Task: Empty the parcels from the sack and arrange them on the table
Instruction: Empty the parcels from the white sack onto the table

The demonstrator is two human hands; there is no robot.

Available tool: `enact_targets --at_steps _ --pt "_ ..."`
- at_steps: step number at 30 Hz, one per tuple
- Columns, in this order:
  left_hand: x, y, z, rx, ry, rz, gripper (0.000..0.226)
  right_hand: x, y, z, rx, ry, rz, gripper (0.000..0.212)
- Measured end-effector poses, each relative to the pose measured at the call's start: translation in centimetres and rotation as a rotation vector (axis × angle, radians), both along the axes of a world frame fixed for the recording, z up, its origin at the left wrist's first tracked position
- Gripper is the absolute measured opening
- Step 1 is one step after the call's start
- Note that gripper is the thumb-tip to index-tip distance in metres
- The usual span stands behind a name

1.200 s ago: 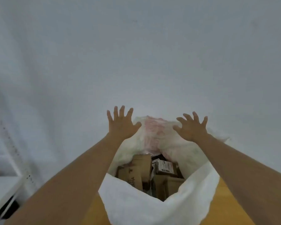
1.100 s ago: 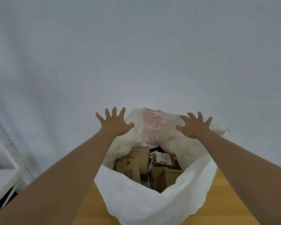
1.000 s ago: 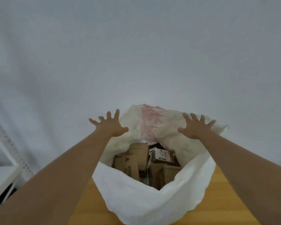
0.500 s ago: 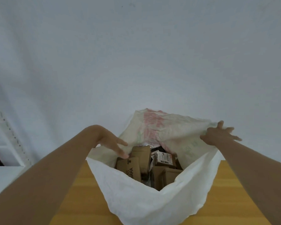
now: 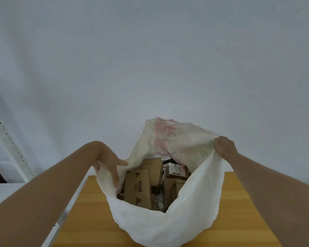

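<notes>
While the left hand (image 5: pixel 108 164) curls over the sack's left rim at centre left of the frame, its fingers reach down inside the mouth and its thumb points right across the cloth, so the rim is pinched between them. Over at the right, level with the upper part of the sack, the right hand (image 5: pixel 223 147) is balled into a fist around a bunch of the rim, knuckles toward the camera. Between the two hands the white sack (image 5: pixel 161 227) gapes wide in the lower middle of the frame, its far wall standing up with faded red print on it and its near wall sagging toward the bottom edge. Inside lie the parcels: a brown box (image 5: pixel 138 188) printed "BAHA" stands on end just right of the left fingertips, another plain brown box (image 5: pixel 152 168) is behind it, and a small box with a white label (image 5: pixel 177 171) lies toward the right side of the opening. More cartons sit lower down, partly hidden in shadow. Under the sack is the wooden table (image 5: pixel 239 207), seen at both lower sides. A white shelf upright (image 5: pixel 9 139) rises along the left edge, before a pale wall (image 5: pixel 150 59).
</notes>
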State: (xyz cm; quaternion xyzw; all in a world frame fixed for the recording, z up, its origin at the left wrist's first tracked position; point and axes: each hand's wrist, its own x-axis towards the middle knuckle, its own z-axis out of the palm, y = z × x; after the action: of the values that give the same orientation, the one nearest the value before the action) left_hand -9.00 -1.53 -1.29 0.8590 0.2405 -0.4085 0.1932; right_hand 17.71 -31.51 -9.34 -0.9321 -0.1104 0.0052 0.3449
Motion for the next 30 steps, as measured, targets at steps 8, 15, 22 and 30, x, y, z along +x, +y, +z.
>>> enact_targets --at_steps 8,15,22,30 --pt "2.6 -3.9 -1.6 0.247 -0.030 -0.200 0.094 0.0 0.9 -1.4 -0.260 -0.011 0.279 0.070" --pt "4.2 -4.2 -3.0 0.050 -0.494 0.022 0.083 0.9 0.9 -3.3 -0.137 0.180 0.016 0.047" --pt "5.1 -3.8 -5.2 0.448 -0.418 -0.189 0.120 1.1 0.7 -3.7 0.248 0.525 0.128 0.020" --pt "5.6 -2.7 -7.0 0.833 -0.550 -0.201 0.045 1.2 1.6 -2.6 0.374 0.590 0.284 0.040"
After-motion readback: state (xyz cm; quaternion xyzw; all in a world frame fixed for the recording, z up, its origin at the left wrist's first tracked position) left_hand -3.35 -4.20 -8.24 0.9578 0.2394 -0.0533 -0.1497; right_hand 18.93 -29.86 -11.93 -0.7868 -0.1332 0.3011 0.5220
